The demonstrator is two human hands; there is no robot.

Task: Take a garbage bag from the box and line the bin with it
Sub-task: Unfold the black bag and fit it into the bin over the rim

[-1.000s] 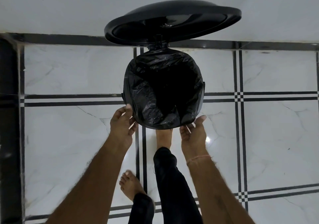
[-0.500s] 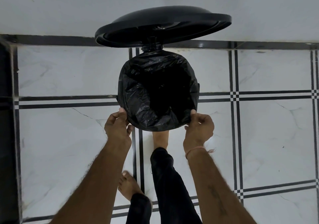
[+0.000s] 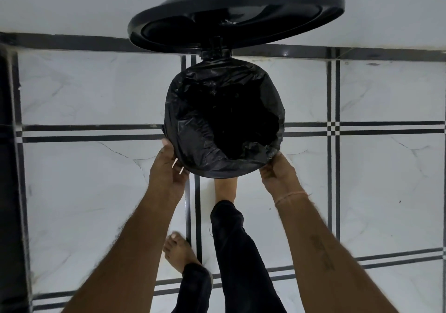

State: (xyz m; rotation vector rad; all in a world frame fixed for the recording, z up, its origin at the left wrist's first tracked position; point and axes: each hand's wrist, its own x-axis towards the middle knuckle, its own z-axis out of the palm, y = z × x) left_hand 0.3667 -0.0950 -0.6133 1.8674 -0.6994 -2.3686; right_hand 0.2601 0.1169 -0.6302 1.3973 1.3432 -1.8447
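A round black pedal bin stands on the tiled floor with its lid (image 3: 236,15) raised against the wall. A black garbage bag (image 3: 193,129) lines the bin, its edge folded out over the whole rim and hiding the bin's body. My left hand (image 3: 169,170) grips the folded bag edge at the near left of the rim, thumb on top and fingers curled beneath. My right hand (image 3: 277,175) holds the bag edge at the near right, its fingers tucked under the rim. The bag box is not in view.
My right foot (image 3: 225,187) reaches under the front of the bin, and my left foot (image 3: 179,252) stands behind it. White marble floor tiles (image 3: 362,192) with black lines surround the bin. A white wall (image 3: 72,3) rises behind it, and a dark vertical edge (image 3: 7,167) runs along the far left.
Both hands went from open beside the rim to gripping the bag edge, then slid down and under the near rim. The lid tipped further up as the view shifted closer.
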